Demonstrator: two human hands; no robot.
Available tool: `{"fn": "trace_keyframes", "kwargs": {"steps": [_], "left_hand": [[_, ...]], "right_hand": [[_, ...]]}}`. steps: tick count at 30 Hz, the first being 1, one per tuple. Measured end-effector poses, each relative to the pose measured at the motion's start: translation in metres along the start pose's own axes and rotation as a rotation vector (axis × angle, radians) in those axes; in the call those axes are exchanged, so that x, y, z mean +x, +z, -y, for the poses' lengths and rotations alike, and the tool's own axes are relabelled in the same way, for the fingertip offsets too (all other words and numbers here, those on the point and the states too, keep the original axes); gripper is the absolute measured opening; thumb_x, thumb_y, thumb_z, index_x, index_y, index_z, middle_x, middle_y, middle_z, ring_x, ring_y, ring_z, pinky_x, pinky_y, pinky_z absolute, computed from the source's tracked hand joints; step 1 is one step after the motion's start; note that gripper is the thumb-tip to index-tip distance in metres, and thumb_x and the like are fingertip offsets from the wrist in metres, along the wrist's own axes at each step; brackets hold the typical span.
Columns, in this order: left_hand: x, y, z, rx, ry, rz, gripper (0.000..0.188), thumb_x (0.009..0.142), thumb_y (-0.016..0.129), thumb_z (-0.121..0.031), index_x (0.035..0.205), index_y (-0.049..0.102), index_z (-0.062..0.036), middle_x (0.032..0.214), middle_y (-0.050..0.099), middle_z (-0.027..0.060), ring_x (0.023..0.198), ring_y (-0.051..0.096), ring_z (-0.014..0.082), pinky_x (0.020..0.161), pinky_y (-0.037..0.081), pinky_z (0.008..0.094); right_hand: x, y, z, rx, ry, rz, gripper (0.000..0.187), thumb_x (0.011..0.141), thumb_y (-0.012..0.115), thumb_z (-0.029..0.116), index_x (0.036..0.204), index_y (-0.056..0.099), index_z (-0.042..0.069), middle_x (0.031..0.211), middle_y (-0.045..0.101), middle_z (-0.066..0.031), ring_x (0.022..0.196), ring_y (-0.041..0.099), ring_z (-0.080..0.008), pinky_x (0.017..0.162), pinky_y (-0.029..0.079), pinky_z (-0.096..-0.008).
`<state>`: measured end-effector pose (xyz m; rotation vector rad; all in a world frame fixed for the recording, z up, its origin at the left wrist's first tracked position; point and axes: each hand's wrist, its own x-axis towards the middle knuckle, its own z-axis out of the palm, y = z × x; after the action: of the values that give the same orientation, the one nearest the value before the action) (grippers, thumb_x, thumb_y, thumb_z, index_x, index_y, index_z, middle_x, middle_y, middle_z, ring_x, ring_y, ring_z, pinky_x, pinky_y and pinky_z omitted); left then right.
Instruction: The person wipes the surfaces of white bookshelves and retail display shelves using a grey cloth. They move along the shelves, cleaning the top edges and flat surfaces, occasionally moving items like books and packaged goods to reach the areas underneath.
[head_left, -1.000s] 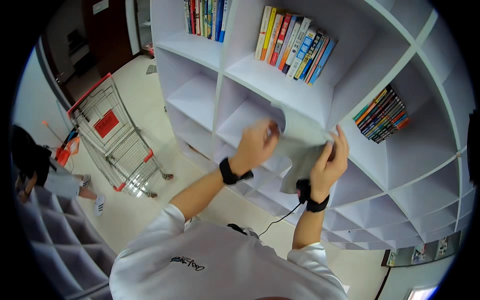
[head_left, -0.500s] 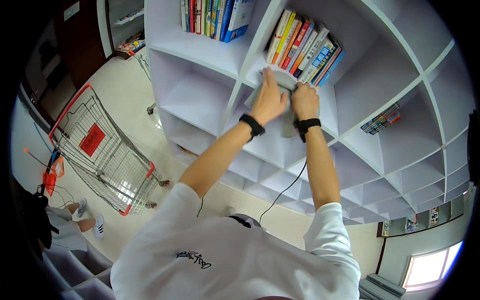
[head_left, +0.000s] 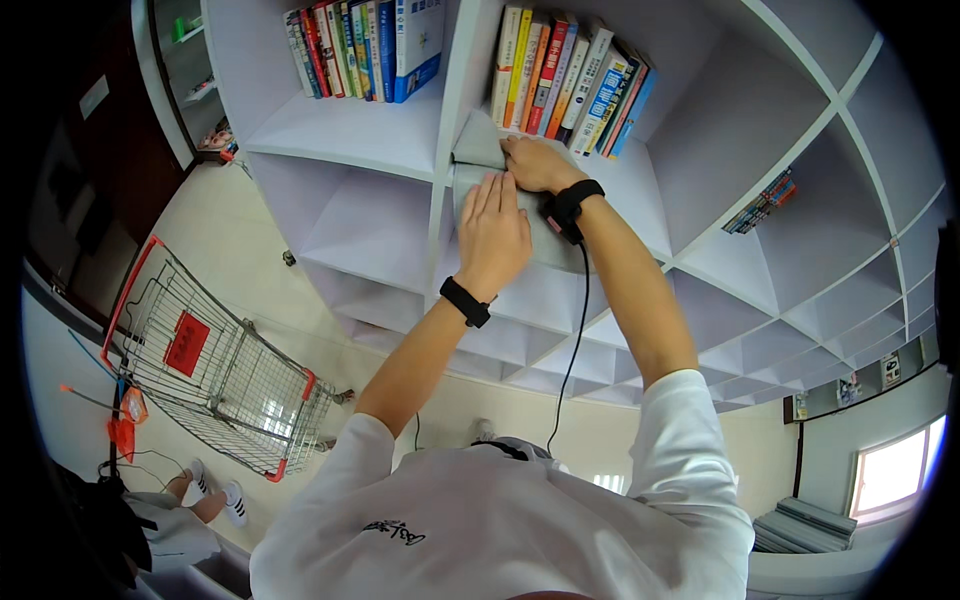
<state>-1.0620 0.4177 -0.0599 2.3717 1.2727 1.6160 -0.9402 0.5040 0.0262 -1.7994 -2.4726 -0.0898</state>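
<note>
A grey cloth (head_left: pixel 480 142) lies over the front edge of a pale lilac bookshelf (head_left: pixel 350 128), with part of it hanging down in front. My right hand (head_left: pixel 542 166) has its fingers curled into the cloth on the shelf board. Just below and nearer to me, my left hand (head_left: pixel 494 232) rests flat against the hanging part, fingers stretched out. Directly behind the cloth stands a row of books (head_left: pixel 550 80) with colourful spines, the ones on the right leaning. Black bands circle both wrists, and a dark cable hangs from the right one.
Another row of books (head_left: pixel 365 50) fills part of the left compartment. A few small books (head_left: pixel 760 205) stand farther right. On the floor at left is a wire shopping cart (head_left: pixel 235 385) with red trim. Part of another person (head_left: pixel 175 535) shows at the lower left.
My right hand has moved left over the cloth, pulling it leftward along the shelf edge. My left hand has dropped from the board to the hanging part. The view has shifted a little.
</note>
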Motion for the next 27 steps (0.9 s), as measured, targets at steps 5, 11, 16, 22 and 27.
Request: {"fn": "trace_keyframes", "kwargs": {"steps": [5,11,16,22,27], "left_hand": [[0.003,0.004,0.001,0.174,0.052,-0.006,0.037,0.085,0.059,-0.013,0.117,0.059,0.0033,0.127,0.057,0.0210,0.126,0.047,0.0356,0.109,0.032,0.0480],[-0.004,0.018,-0.022,0.002,0.209,0.054,0.033,0.083,0.061,-0.012,0.113,0.062,0.0005,0.122,0.060,0.0175,0.121,0.051,0.0337,0.108,0.034,0.0476],[-0.005,0.050,-0.055,-0.043,0.384,0.049,0.027,0.082,0.057,-0.011,0.106,0.065,-0.0005,0.118,0.063,0.0149,0.119,0.054,0.0284,0.106,0.036,0.0431],[0.024,0.077,-0.090,-0.052,0.401,0.244,0.022,0.081,0.055,-0.012,0.093,0.067,0.0012,0.106,0.066,0.0159,0.108,0.058,0.0274,0.097,0.042,0.0385],[0.045,0.088,-0.074,-0.052,0.453,0.414,0.025,0.085,0.056,-0.021,0.091,0.068,0.0003,0.100,0.068,0.0148,0.102,0.060,0.0273,0.089,0.045,0.0377]], "right_hand": [[-0.035,0.017,-0.016,0.106,-0.060,-0.102,0.041,0.095,0.042,0.027,0.118,0.053,-0.005,0.125,0.055,-0.0253,0.119,0.051,-0.0410,0.100,0.042,-0.0463],[-0.124,0.012,-0.026,-0.072,0.112,-0.265,0.034,0.093,0.050,0.026,0.110,0.056,-0.003,0.117,0.060,-0.0227,0.111,0.057,-0.0384,0.090,0.049,-0.0462],[-0.148,-0.011,-0.066,-0.121,0.315,-0.054,0.026,0.090,0.050,0.018,0.104,0.060,-0.001,0.107,0.065,-0.0233,0.101,0.062,-0.0417,0.085,0.051,-0.0495],[-0.117,-0.017,-0.110,-0.234,0.524,0.112,0.029,0.088,0.050,0.015,0.107,0.065,-0.001,0.109,0.065,-0.0264,0.104,0.062,-0.0424,0.090,0.051,-0.0468],[-0.083,-0.021,-0.120,-0.206,0.577,0.168,0.030,0.084,0.053,0.008,0.108,0.069,-0.002,0.117,0.063,-0.0253,0.107,0.062,-0.0392,0.092,0.051,-0.0433]]}}
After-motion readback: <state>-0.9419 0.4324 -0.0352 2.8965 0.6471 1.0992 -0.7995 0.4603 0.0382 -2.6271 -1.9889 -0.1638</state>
